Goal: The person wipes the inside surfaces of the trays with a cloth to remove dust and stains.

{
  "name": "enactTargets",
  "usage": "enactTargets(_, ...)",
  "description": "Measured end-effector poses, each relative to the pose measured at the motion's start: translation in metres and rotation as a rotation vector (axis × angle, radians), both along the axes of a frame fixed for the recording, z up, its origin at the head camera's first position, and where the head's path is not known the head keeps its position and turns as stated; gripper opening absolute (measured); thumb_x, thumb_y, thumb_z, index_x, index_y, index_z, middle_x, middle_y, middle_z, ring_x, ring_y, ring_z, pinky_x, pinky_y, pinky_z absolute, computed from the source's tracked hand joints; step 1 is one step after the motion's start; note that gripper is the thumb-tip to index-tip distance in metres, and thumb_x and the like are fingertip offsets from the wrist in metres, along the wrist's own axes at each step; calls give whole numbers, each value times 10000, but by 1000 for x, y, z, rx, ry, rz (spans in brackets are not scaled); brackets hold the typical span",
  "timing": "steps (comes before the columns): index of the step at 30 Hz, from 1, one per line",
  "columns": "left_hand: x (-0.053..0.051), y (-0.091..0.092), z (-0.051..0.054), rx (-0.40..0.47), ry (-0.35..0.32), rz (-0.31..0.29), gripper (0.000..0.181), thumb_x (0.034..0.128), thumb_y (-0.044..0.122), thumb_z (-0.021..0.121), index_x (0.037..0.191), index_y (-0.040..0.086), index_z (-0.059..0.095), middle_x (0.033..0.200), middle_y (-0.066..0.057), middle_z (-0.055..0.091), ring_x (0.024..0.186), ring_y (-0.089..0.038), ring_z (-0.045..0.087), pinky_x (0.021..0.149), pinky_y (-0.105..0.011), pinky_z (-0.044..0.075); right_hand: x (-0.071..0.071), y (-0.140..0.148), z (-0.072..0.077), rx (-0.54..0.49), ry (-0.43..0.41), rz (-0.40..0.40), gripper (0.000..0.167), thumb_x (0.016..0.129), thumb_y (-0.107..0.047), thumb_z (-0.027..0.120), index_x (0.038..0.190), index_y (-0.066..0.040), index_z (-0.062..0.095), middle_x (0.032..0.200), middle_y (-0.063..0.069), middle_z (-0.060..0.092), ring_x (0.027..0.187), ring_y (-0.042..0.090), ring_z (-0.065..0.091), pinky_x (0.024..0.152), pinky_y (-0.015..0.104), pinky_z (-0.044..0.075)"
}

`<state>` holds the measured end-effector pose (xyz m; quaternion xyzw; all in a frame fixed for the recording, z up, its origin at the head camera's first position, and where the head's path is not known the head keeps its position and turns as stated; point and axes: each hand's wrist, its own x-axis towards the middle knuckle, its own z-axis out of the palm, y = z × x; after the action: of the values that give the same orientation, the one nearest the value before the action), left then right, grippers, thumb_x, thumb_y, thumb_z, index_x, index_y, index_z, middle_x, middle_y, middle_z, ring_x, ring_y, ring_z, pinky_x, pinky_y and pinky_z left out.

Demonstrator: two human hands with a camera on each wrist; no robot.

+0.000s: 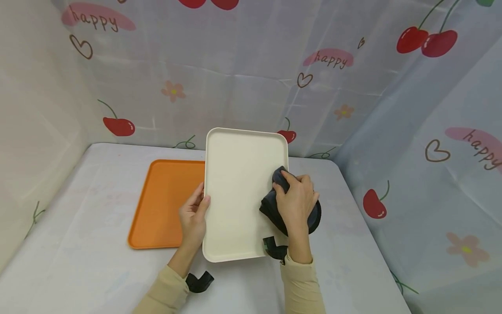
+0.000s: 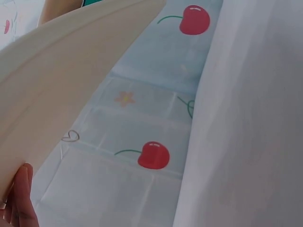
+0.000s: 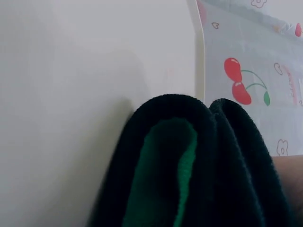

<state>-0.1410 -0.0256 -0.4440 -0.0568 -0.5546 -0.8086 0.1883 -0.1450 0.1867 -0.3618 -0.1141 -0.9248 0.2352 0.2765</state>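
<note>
In the head view, a cream rectangular tray is held up over the white-covered bench, its inner face toward the camera and its long sides nearly upright. The left hand grips its left rim, thumb at the edge of the face. The right hand has its grip clamped on a folded dark cloth, thumb and forefinger pinching the upper part; the cloth lies over the tray's right side and sticks out past that rim. An orange tray lies on the bench, partly hidden behind the cream tray and the left hand. A cherry-print curtain hangs beyond.

In the left wrist view, the tray slants across the upper left, and a few fingers rest against it at the lower left corner; the thumb is not visible there.

In the right wrist view, the cloth fills the lower part in thick folds with a green inner side, in front of the tray's face and rim. The fingers are hidden, so this view alone cannot tell the grip.

The step in hand looks like wiping the tray's right edge. The next move probably calls for a steady left hold while the cloth presses along the rim.
</note>
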Motion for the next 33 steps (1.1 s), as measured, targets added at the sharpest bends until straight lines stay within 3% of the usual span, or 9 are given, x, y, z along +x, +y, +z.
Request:
enactTargets(13,0,0,3,38,-22,-40,424,954,-28,552,1369,-93,492,1036,114,688,866,-18,641,747,-164,573,1,-15,-6,6,88,55,381,805,-218,805,1172,-141,735,962,165,590,857,322,534,698,448,312)
enactTargets(22,-1,0,1,37,-49,-59,430,960,-9,555,1380,-73,491,1043,117,687,883,-22,655,760,-181,578,8,-39,-7,29,130,148,387,788,-219,821,1160,-147,742,958,141,584,808,286,520,685,400,263)
enactTargets(33,-2,3,0,34,-41,-84,435,967,-13,546,1392,-69,475,1058,134,696,938,-23,687,788,-216,579,14,-71,-6,112,149,264,405,765,-217,840,1154,-156,744,977,136,607,862,263,558,704,421,348)
